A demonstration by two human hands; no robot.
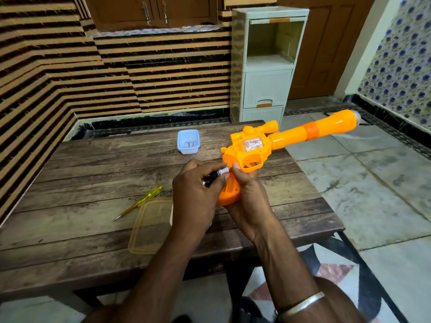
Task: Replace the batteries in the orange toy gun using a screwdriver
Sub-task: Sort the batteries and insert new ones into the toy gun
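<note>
Open room lay over the tabletop's left half; the screwdriver and flat lid sat toward the near edge, a blue box by the far edge.

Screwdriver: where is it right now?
Head view: the yellow screwdriver lies loose on the wooden table, left of the left hand, by the far-left corner of the translucent orange lid.

Both forearms reach forward; left hand pinches a battery; right hand grips the toy gun.
</note>
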